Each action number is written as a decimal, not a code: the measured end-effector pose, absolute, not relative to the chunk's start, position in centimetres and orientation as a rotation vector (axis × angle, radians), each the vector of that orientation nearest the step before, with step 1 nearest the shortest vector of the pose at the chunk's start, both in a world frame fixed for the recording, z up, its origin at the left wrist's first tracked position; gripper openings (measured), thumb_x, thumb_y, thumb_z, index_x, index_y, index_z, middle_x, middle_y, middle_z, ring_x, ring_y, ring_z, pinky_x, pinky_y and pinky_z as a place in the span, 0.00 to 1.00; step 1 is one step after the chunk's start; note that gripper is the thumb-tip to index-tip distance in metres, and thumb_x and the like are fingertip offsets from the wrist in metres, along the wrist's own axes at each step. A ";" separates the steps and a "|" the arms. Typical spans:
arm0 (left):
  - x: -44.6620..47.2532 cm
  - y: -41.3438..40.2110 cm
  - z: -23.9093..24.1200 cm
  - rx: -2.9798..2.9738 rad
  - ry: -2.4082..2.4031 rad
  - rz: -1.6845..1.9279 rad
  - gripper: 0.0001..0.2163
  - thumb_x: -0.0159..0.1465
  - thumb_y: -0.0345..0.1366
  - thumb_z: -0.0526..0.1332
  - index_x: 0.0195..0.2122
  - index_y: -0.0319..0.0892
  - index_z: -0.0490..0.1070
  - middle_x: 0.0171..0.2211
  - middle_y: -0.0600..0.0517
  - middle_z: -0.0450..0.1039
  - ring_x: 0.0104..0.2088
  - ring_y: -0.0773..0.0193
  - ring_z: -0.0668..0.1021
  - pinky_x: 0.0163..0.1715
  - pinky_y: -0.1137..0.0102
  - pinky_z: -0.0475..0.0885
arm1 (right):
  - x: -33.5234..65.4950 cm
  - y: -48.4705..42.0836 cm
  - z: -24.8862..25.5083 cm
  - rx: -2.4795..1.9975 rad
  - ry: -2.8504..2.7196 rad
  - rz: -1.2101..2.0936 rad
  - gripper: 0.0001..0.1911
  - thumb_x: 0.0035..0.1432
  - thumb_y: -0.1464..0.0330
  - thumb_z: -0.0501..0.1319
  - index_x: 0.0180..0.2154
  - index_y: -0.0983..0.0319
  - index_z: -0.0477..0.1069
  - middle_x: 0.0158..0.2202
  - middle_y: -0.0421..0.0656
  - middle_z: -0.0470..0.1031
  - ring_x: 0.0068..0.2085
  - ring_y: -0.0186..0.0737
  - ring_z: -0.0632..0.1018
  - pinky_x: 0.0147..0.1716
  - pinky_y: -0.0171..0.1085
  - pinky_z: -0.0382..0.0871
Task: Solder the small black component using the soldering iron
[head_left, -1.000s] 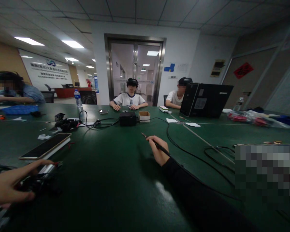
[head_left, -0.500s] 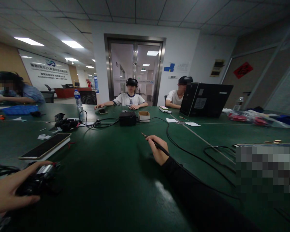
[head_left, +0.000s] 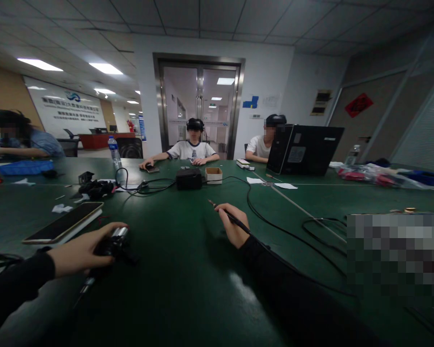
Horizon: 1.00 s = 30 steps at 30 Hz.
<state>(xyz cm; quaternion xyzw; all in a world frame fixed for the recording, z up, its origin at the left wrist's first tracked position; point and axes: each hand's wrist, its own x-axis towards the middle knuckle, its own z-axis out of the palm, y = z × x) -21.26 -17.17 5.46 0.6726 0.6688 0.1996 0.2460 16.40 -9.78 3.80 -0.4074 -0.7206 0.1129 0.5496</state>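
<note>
My right hand is closed on a thin black soldering iron, held like a pen with its tip pointing up and left over the green table. A black cable runs back from it along my sleeve. My left hand is wrapped round a small black part with a silvery metal cylinder and trailing wires, resting on the table left of centre.
A phone on a white box lies by my left hand. A black box, a small cardboard box, cables, a water bottle and a laptop stand farther off. Three people sit across and left. A blurred patch covers the right.
My left hand has slid the small black part with the metal cylinder rightward, from the table's left edge toward the middle. My right hand has barely moved. A person opposite reached out to a phone.
</note>
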 end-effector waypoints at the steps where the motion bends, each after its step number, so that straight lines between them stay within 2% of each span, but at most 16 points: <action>1: -20.2 -16.4 5.8 1.852 1.778 0.510 0.35 0.48 0.44 0.59 0.59 0.51 0.55 0.43 0.51 0.74 0.28 0.61 0.77 0.23 0.72 0.70 | 16.4 -9.8 3.8 -0.964 -1.707 0.267 0.11 0.59 0.68 0.53 0.32 0.58 0.73 0.36 0.41 0.78 0.39 0.39 0.77 0.41 0.35 0.67; 4: -17.3 -13.6 6.4 1.905 1.680 0.414 0.37 0.47 0.43 0.60 0.60 0.47 0.52 0.48 0.45 0.71 0.23 0.63 0.76 0.19 0.71 0.70 | 16.4 -9.8 3.9 -0.966 -1.705 0.264 0.10 0.59 0.68 0.53 0.32 0.58 0.73 0.36 0.41 0.78 0.39 0.39 0.77 0.41 0.35 0.67; 10: -11.1 -8.1 6.3 1.979 1.690 0.345 0.37 0.48 0.40 0.62 0.60 0.46 0.52 0.52 0.42 0.68 0.20 0.66 0.76 0.19 0.72 0.72 | 16.7 -9.8 4.1 -0.977 -1.682 0.241 0.11 0.59 0.67 0.53 0.33 0.59 0.74 0.35 0.41 0.78 0.39 0.40 0.77 0.41 0.35 0.67; 20: -2.7 -3.8 5.4 1.906 1.622 0.483 0.39 0.46 0.37 0.67 0.60 0.44 0.55 0.55 0.36 0.64 0.26 0.61 0.79 0.15 0.75 0.72 | 16.9 -9.5 3.7 -0.968 -1.673 0.234 0.11 0.59 0.67 0.53 0.33 0.58 0.74 0.37 0.42 0.78 0.40 0.40 0.77 0.42 0.36 0.68; 30: -1.5 -3.3 4.8 1.874 1.625 0.495 0.40 0.46 0.38 0.67 0.60 0.43 0.54 0.53 0.36 0.65 0.32 0.55 0.80 0.15 0.75 0.72 | 16.7 -9.5 3.8 -0.972 -1.676 0.216 0.11 0.59 0.68 0.53 0.33 0.58 0.73 0.36 0.42 0.78 0.39 0.40 0.77 0.42 0.36 0.67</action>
